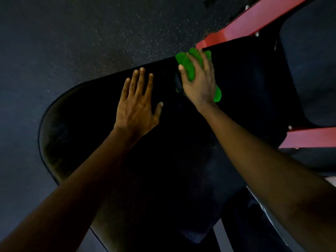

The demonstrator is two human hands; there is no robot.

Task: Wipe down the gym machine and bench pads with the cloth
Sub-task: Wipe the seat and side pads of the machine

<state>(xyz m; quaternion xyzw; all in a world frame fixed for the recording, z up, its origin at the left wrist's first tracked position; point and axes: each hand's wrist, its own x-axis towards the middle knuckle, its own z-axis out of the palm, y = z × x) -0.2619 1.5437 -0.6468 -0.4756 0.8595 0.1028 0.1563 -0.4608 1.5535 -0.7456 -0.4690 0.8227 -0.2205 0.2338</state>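
Bench pad [81,142], black, under green cloth [189,66]; red frame [254,20], speckled dark floor [72,42]

Most of the green cloth [189,68] under the right hand [200,86]; red frame [254,20] beyond the right edge.
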